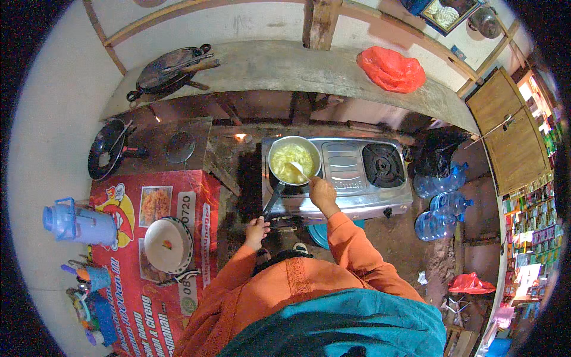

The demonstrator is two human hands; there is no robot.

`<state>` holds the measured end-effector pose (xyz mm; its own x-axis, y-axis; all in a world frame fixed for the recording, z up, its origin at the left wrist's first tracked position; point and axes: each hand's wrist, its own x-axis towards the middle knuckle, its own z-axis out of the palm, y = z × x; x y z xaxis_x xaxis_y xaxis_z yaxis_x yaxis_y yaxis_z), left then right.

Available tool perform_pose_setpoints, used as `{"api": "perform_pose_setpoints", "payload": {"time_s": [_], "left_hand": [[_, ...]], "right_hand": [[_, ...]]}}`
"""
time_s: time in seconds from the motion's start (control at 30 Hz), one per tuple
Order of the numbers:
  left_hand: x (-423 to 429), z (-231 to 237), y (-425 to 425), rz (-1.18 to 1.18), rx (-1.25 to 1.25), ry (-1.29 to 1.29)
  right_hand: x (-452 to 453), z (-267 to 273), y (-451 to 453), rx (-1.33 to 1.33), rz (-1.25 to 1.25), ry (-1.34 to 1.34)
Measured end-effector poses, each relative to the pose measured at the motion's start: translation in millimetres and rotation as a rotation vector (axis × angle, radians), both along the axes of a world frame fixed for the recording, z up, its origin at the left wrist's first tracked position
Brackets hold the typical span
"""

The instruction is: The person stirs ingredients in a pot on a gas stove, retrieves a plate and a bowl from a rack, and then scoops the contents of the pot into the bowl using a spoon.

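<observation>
A saucepan (319, 157) with yellowish food in liquid sits over the left burner of a two-burner gas stove (343, 196). My left hand (257, 233) grips the end of the pan's long black handle (273, 201). In my right hand (323, 194) is a spoon or ladle (298, 168), its pale bowl dipping into the yellowish food (285, 156). The part of its handle inside my fist is hidden. To the right, the other burner (382, 165) carries no pot.
On the red-covered table (205, 187) at left stand a bowl (166, 246) and a blue thermos jug (80, 223). A black wok (105, 149) lies behind them. Large water bottles (439, 216) stand right of the stove. The raised ledge (276, 67) holds pans (171, 71) and a red plastic bag (392, 69).
</observation>
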<state>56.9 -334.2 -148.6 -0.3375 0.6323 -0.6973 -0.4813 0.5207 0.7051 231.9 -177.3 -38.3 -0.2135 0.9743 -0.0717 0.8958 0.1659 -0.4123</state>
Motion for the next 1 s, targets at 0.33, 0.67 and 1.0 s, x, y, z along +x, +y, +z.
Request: {"api": "perform_pose_setpoints", "payload": {"time_s": [0.33,0.67,1.0], "left_hand": [[-2.2,-1.4,-1.8,-0.002,0.016,-0.04],[-2.8,-32.6,-9.6,0.145,0.026,-0.11],[51.3,-44.7,-3.4,-0.318,-0.064,-0.041]], "right_hand": [[12.2,-10.5,-4.8,0.022,-0.02,0.093],[27.3,-8.4,-6.0,0.127,0.021,0.154],[56.7,-7.5,-16.3,-0.044,0.056,0.459]]}}
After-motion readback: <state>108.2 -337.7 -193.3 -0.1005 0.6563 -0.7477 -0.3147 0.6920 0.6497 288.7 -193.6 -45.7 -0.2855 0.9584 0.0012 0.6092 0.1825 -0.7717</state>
